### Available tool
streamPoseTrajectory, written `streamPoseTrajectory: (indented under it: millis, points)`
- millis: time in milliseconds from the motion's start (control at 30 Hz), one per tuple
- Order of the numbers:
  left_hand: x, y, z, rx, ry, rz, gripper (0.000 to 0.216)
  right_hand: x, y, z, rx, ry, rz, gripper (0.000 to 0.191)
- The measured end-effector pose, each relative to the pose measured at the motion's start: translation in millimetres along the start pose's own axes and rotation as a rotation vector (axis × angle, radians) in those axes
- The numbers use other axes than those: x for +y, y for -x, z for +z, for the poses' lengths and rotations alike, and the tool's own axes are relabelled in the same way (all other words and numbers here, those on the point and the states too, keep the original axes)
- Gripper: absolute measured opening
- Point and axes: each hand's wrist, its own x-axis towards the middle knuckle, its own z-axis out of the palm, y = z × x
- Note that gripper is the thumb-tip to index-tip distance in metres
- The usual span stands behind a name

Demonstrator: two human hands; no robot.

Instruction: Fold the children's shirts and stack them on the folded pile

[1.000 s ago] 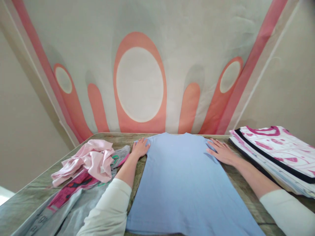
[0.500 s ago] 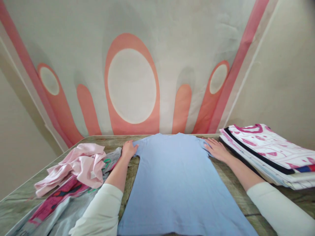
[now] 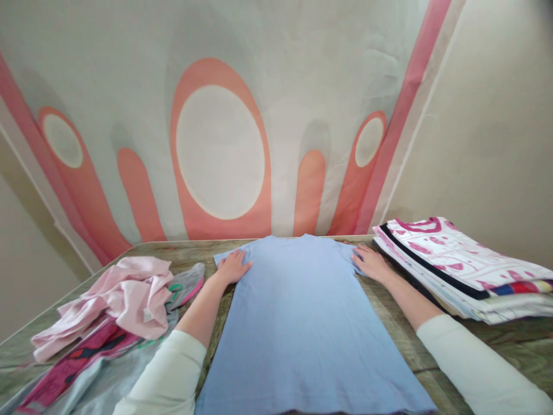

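A light blue T-shirt lies spread flat on the wooden table, its neck toward the wall and its hem toward me. My left hand rests palm down on the shirt's left sleeve, fingers stretched out. On the opposite side, my right hand lies with its fingertips on the right sleeve, fingers extended and slightly apart. Neither hand grips the cloth.
Left of the shirt is a loose heap with a pink garment over grey and magenta clothes. A stack of folded clothes stands at the right. The table meets a wall with coral shapes.
My left hand has moved inward onto the left sleeve, which now lies spread out beneath it. My right hand stays at the right sleeve. The whole view has shifted slightly.
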Motion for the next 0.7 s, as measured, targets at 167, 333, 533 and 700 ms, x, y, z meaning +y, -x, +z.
streamPoseTrajectory:
  millis: [167,333,533,700]
  points:
    - [-6.4,2.4,-2.0,0.019,0.019,-0.056,0.064,-17.7,4.7,-14.8,0.177,-0.021,-0.119,0.042]
    - [-23.4,3.2,-18.6,0.093,0.070,-0.254,0.067,-80.9,27.6,-44.1,0.040,-0.146,-0.439,0.050]
    - [-37.1,7.6,-31.7,0.122,0.120,-0.407,0.065,-189.1,124.3,-105.8,-0.386,-0.336,-0.845,0.048]
    - [-39.3,8.1,-34.8,0.105,0.211,-0.462,0.062,-263.8,175.8,-119.8,-0.501,-0.386,-1.123,0.035]
